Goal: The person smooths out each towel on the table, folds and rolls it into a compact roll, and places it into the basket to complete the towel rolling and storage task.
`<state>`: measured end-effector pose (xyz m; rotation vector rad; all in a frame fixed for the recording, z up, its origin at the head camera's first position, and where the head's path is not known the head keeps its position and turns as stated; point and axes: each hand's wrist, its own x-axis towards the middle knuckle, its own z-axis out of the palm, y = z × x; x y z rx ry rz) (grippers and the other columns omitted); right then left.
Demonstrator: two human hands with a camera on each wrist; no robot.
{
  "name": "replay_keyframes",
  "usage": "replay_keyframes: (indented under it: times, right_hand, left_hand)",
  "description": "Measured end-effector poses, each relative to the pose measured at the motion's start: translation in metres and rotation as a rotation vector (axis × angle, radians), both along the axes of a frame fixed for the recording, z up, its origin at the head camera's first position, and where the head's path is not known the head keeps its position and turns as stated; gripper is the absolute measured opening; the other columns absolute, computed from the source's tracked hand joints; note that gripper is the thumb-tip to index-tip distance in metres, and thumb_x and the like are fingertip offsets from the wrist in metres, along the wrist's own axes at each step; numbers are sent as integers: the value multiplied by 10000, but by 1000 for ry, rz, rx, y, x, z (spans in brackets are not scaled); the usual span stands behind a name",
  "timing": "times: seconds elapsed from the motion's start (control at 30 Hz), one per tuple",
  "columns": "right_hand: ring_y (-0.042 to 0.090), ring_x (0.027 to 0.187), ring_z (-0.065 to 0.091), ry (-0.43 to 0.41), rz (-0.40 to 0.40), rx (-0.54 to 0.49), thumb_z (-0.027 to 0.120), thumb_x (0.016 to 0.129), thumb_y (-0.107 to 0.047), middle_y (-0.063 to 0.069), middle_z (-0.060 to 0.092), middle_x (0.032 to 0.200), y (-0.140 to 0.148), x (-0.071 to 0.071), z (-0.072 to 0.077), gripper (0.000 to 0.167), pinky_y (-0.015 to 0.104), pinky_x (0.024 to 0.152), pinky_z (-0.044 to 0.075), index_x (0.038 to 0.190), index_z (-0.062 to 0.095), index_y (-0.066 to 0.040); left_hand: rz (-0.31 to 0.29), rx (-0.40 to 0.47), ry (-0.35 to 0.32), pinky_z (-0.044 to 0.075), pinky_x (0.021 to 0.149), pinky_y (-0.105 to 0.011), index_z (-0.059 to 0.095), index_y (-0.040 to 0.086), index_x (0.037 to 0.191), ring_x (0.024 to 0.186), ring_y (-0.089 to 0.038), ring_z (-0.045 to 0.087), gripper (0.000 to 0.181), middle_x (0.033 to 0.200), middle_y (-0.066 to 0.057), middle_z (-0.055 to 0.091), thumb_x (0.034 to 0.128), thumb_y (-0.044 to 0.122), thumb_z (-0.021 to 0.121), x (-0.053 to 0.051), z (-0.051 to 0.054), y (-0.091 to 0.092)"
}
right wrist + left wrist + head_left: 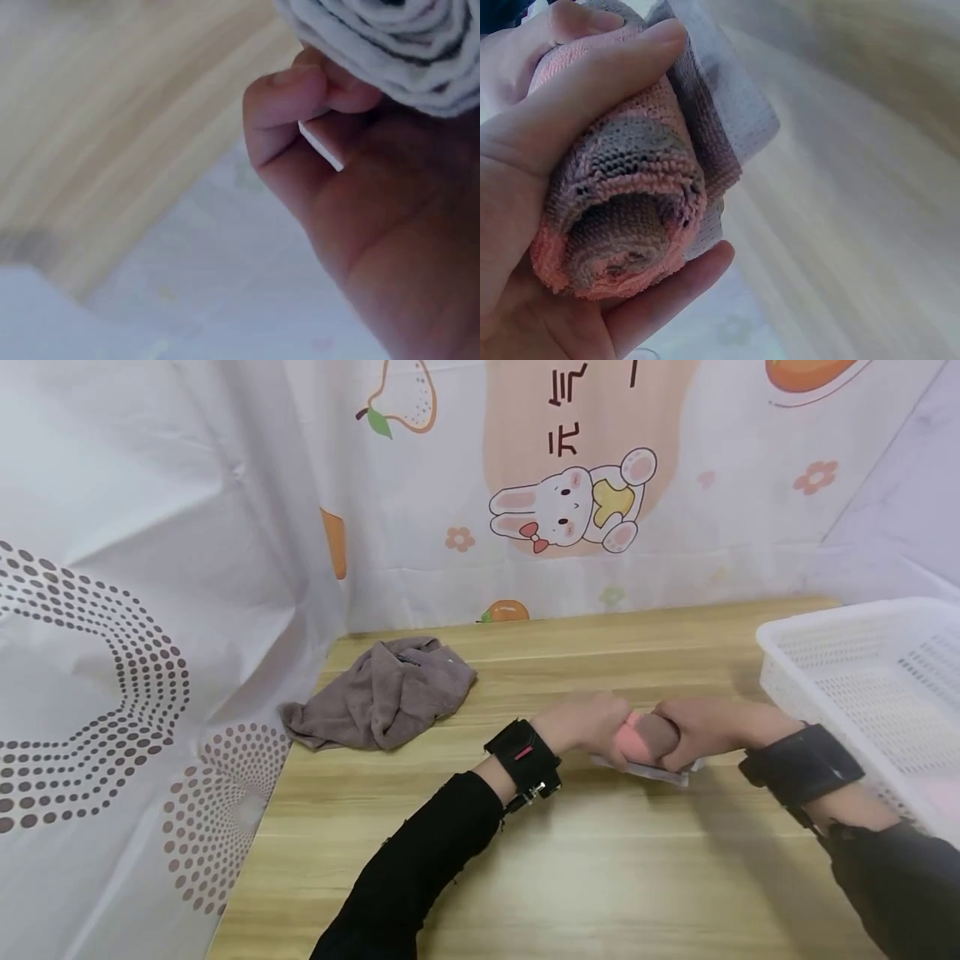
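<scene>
A rolled-up towel (647,737), pink and grey-brown, is held above the table between both hands. My left hand (585,727) grips its left end. In the left wrist view the thumb lies across the top of the roll (641,154), whose coiled end shows, while one finger extends beneath it. A pale grey flap (731,97) hangs loose from the roll's side. My right hand (708,728) holds the other end. The right wrist view shows its bent fingers (289,97) under a light grey spiral end of the roll (420,64).
A crumpled brown towel (390,693) lies at the table's back left. On the right stands a white perforated plastic basket (813,677). The wooden table (585,885) backs onto a printed curtain (420,568), with another dotted sheet (247,552) along the left side.
</scene>
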<state>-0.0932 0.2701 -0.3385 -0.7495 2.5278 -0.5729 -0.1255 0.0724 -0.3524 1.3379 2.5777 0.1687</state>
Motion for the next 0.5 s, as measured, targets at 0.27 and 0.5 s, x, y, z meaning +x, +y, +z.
replay_keyframes:
  times: [0.27, 0.5]
  right_hand:
    - [74, 601, 492, 128, -73, 66, 797, 682, -219, -75, 567, 721, 27, 1, 32, 291, 246, 560, 424, 918, 659, -121]
    - [24, 525, 447, 199, -114, 91, 815, 689, -223, -127, 518, 617, 63, 8, 47, 228, 223, 514, 397, 777, 606, -202]
  left_hand:
    - [-13, 28, -16, 402, 562, -195, 553, 194, 908, 697, -38, 468, 368, 821, 96, 514, 746, 360, 839, -8, 29, 23]
    - [-22, -31, 17, 449, 627, -211, 586, 236, 1004, 764, -24, 566, 394, 908, 131, 602, 772, 450, 822, -7, 49, 60]
